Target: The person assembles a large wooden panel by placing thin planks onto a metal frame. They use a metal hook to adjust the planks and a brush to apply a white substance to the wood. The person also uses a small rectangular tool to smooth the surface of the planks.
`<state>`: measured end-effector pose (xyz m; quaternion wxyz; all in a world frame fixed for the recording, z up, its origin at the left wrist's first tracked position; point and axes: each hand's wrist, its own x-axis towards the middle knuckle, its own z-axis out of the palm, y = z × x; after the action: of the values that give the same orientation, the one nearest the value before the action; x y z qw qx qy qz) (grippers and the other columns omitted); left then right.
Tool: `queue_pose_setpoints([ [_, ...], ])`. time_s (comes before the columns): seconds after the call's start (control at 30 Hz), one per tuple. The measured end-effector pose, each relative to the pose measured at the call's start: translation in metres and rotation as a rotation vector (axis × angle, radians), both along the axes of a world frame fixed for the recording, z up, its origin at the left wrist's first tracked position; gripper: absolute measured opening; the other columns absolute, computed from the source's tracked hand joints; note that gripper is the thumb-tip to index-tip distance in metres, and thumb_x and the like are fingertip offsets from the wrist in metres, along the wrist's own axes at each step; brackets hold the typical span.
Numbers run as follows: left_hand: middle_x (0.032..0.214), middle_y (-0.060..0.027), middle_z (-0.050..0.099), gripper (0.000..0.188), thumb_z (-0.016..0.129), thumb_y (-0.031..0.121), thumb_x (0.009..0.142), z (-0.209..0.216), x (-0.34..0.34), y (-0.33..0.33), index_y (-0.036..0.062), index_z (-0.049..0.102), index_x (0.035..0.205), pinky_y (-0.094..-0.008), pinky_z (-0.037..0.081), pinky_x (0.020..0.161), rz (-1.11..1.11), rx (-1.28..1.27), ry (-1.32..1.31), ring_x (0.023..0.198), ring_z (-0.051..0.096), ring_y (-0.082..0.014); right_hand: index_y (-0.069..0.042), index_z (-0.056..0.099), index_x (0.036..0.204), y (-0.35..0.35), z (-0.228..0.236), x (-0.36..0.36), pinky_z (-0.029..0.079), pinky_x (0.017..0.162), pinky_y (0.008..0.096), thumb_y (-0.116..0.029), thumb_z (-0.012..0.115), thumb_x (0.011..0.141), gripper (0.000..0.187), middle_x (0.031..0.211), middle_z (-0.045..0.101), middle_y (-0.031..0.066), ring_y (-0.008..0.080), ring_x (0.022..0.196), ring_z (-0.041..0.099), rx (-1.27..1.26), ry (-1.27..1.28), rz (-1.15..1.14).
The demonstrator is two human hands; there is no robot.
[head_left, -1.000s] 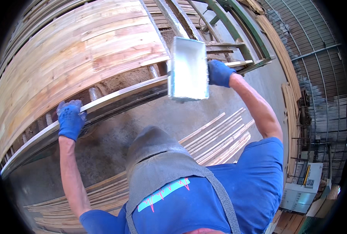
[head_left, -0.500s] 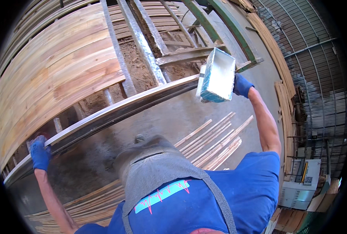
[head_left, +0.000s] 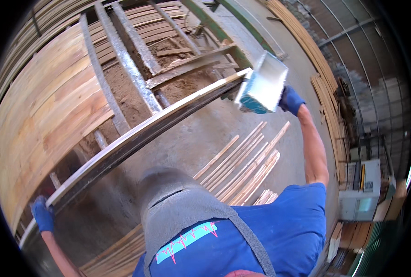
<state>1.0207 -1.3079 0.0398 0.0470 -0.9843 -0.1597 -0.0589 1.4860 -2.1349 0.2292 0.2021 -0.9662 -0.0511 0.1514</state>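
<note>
My left hand (head_left: 43, 215), in a blue glove, is closed around a long, narrow wooden strip (head_left: 138, 128) near its left end. The strip slants up to the right along the front of a metal frame, and its top edge looks pale. At the strip's far right end, my right hand (head_left: 291, 100), also gloved in blue, grips an open rectangular container (head_left: 266, 85) from its right side. White coats the inside of the container and blue marks its outside. It is tilted, its opening facing me. The right fingertips are partly hidden behind it.
A panel of joined boards (head_left: 53, 108) lies left on metal bars (head_left: 129, 64) caked with brown residue. Loose wooden strips (head_left: 242, 161) lie on the concrete floor to the right of my apron. Long boards (head_left: 302, 34) and a wire-mesh wall (head_left: 353, 83) stand along the right.
The view has shifted, so the frame and panel sit further left. The container has moved slightly right relative to the strip, whose right end now shows beside it. Both hands keep their holds.
</note>
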Motion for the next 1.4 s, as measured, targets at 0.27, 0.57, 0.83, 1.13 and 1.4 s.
queue_pose_setpoints([
  [0.27,0.085,-0.0135,0.064,0.031,0.077,0.021,0.061,0.045,0.134,-0.150,0.0095,0.063,0.087,-0.0473,0.046,0.085,-0.286,-0.192,-0.070,0.084,0.061,-0.0362,-0.003,0.070,0.085,0.135,-0.023,-0.014,0.053,0.068,0.0417,-0.025,0.074,0.077,0.023,0.080,0.067,0.0216,0.0365,0.072,0.065,-0.083,-0.176,0.648],
  [0.57,0.080,-0.0151,0.064,0.020,0.074,0.024,0.066,0.023,0.266,-0.297,0.0114,0.062,0.075,-0.0484,0.045,0.077,-0.359,-0.163,0.002,0.082,0.061,-0.0364,-0.004,0.071,0.086,0.099,-0.041,0.062,0.054,0.070,0.0438,-0.027,0.074,0.079,0.025,0.080,0.068,0.0220,0.0392,0.076,0.068,-0.147,-0.120,0.852],
  [0.83,0.079,-0.0131,0.063,0.016,0.074,0.020,0.071,0.033,0.266,-0.308,0.0120,0.063,0.079,-0.0497,0.045,0.091,-0.374,-0.156,-0.057,0.082,0.061,-0.0371,-0.004,0.069,0.088,-0.033,-0.028,0.133,0.054,0.070,0.0451,-0.024,0.074,0.076,0.024,0.083,0.068,0.0231,0.0403,0.078,0.067,-0.303,-0.102,0.662],
  [1.13,0.079,-0.0113,0.062,0.020,0.075,0.017,0.068,0.031,0.242,-0.273,0.0122,0.063,0.083,-0.0510,0.043,0.099,-0.292,-0.175,0.004,0.083,0.061,-0.0351,0.000,0.066,0.086,-0.065,-0.031,0.163,0.053,0.059,0.0406,-0.019,0.071,0.078,0.021,0.068,0.066,0.0195,0.0297,0.058,0.066,-0.237,-0.038,0.521],
  [1.4,0.080,-0.0120,0.062,0.017,0.074,0.013,0.070,0.035,0.228,-0.261,0.0128,0.065,0.084,-0.0507,0.043,0.100,-0.198,-0.187,0.021,0.084,0.061,-0.0353,0.000,0.065,0.081,-0.060,-0.031,0.168,0.052,0.063,0.0443,-0.019,0.074,0.076,0.021,0.073,0.064,0.0228,0.0382,0.067,0.064,-0.316,-0.032,0.505],
])
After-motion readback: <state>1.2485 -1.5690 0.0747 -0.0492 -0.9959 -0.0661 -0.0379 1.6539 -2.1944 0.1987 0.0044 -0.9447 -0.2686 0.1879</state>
